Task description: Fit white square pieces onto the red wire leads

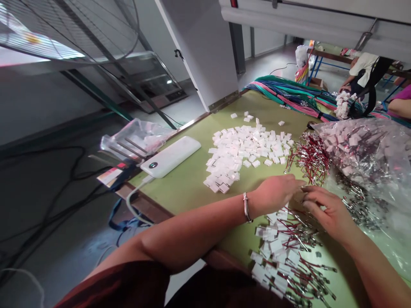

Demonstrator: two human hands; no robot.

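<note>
My left hand, with a silver bracelet at the wrist, reaches across the table, and its fingertips meet those of my right hand. Both hands are closed in a pinch; whatever lies between the fingers is too small and hidden to name. Just beyond them is a pile of short red wires with metal terminals. Below the hands lie white connector housings with red wires fitted. Loose white connector housings are spread over the table, farther off to the left.
A white power bank with a cable lies at the green table's left edge. A clear bag of white housings stands at right. Bundled coloured wires run along the back. Another person sits beyond.
</note>
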